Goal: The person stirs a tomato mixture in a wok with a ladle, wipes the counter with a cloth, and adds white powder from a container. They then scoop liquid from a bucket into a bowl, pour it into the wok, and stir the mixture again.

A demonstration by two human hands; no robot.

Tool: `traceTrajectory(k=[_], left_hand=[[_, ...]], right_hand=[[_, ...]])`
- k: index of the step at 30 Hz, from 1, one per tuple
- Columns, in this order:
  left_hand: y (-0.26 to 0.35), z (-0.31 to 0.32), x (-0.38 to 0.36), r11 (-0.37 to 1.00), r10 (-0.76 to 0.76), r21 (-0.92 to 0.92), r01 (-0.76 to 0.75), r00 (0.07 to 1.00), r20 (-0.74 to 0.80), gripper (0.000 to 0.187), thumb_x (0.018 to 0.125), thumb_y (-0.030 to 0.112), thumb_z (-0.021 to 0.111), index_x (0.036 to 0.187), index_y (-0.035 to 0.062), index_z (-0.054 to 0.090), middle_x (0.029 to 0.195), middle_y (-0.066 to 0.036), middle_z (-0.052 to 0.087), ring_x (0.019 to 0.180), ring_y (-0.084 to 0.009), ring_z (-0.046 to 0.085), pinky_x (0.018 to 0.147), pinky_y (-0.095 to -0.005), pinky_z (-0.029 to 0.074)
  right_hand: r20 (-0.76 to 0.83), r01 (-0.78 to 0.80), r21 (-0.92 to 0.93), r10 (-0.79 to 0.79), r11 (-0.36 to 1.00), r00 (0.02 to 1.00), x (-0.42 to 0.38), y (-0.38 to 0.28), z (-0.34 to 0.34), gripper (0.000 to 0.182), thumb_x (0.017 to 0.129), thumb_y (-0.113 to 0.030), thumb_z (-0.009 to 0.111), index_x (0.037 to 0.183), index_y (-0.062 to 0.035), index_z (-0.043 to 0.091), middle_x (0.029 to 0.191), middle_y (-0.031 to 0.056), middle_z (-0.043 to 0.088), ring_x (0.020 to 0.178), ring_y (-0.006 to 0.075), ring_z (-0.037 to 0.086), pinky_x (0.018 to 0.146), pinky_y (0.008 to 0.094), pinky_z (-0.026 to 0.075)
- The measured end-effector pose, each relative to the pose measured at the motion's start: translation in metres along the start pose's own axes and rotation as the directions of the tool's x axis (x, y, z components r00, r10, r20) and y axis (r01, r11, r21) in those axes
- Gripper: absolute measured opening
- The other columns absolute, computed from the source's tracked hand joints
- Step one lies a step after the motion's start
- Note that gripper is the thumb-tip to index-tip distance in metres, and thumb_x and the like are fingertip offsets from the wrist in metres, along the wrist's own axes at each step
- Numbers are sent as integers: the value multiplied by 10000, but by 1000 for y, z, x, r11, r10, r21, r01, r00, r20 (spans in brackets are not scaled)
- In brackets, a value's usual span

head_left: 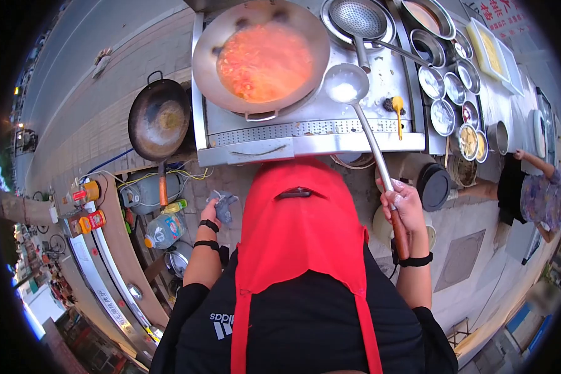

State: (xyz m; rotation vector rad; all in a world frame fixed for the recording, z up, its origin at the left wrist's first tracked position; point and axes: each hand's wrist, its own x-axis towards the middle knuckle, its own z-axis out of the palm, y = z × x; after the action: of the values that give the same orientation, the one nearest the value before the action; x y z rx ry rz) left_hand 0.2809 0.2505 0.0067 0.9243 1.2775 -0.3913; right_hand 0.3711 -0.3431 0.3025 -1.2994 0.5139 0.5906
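My right hand (405,209) is closed around the long handle of a ladle (374,140), near its wooden grip. The ladle's bowl holds something white and rests by the right edge of a large wok (209,71). Inside that wok, an orange-red soupy food (265,62) steams, with red pieces in it. Low at my left side, my left hand (210,212) is closed on a crumpled grey cloth (225,204). A perforated skimmer (358,20) lies over a metal pot behind the ladle.
Left of the steel stove (243,149) hangs a dark empty wok (161,121). Several metal bowls (442,117) of ingredients stand to the right, with a yellow spoon (398,115) nearer. A large plastic bottle (163,230) stands lower left. Another person (539,193) is at far right.
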Motion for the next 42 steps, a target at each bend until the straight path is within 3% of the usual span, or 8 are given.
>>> traceTrajectory(k=[12, 14, 18, 24, 36, 37, 40, 42], left_hand=[[-12, 27, -57, 993, 70, 95, -74, 997, 45, 332, 973, 245, 440, 1177, 44, 607, 1054, -118, 706, 839, -241, 687, 696, -346, 580], [-15, 17, -62, 997, 68, 46, -70, 997, 32, 285, 924, 225, 567, 1120, 20, 605, 998, -116, 698, 839, -274, 693, 725, -401, 586], [-12, 23, -75, 993, 89, 74, -88, 996, -12, 283, 928, 227, 560, 1118, 25, 615, 997, -110, 699, 850, -272, 688, 734, -390, 580], [-10, 30, -72, 990, 107, 83, -110, 994, 37, 276, 958, 262, 518, 1109, 54, 619, 1000, -103, 704, 816, -240, 678, 710, -344, 575], [31, 94, -127, 935, 344, -158, -318, 921, 183, 351, 972, 379, 572, 1179, 98, 609, 1109, -43, 690, 943, -153, 661, 754, -264, 542], [34, 99, -134, 935, 341, -164, -314, 925, 171, 346, 973, 377, 572, 1174, 100, 612, 1114, -41, 690, 942, -150, 661, 751, -265, 543], [41, 79, -136, 904, 402, -235, -358, 898, 180, 332, 970, 364, 578, 1163, 97, 620, 1121, -38, 689, 932, -141, 662, 757, -271, 550], [47, 82, -144, 849, 478, -312, -427, 872, 109, 353, 964, 370, 585, 1177, 91, 618, 1113, -44, 690, 930, -143, 662, 764, -276, 555]], right_hand=[[-79, 75, 21, -73, 997, 994, 26, 68, -59, 362, 853, 44, 439, 1198, 87, 540, 712, 42, 562, 512, 115, 527, 465, 243, 433], [-130, 55, 35, -50, 998, 990, 29, 73, -64, 359, 857, 56, 423, 1194, 89, 543, 715, 43, 565, 513, 115, 529, 473, 242, 438], [-181, 66, -72, -78, 995, 980, 41, 86, -76, 345, 868, 20, 530, 1206, 80, 551, 732, 33, 575, 553, 136, 564, 510, 281, 472], [-144, 209, -849, -593, 485, 792, 39, 117, -80, 445, 816, -63, 656, 1226, 75, 547, 777, 173, 635, 657, 329, 644, 621, 399, 521], [-73, 262, -937, -866, 229, 495, -1, 118, -81, 498, 818, -58, 646, 1296, 6, 521, 852, 159, 598, 645, 323, 605, 632, 388, 518], [-61, 271, -939, -879, 211, 473, 5, 121, -84, 430, 850, -57, 609, 1269, 12, 544, 841, 126, 630, 623, 246, 610, 586, 335, 499], [-215, 218, -509, -368, 833, 905, 0, 104, -94, 370, 872, -44, 564, 1238, 13, 574, 765, 64, 625, 584, 140, 586, 516, 275, 457], [-198, 302, -288, -365, 909, 910, -13, 92, -80, 321, 900, -78, 523, 1199, 12, 598, 675, 4, 567, 560, 67, 537, 477, 231, 414]])
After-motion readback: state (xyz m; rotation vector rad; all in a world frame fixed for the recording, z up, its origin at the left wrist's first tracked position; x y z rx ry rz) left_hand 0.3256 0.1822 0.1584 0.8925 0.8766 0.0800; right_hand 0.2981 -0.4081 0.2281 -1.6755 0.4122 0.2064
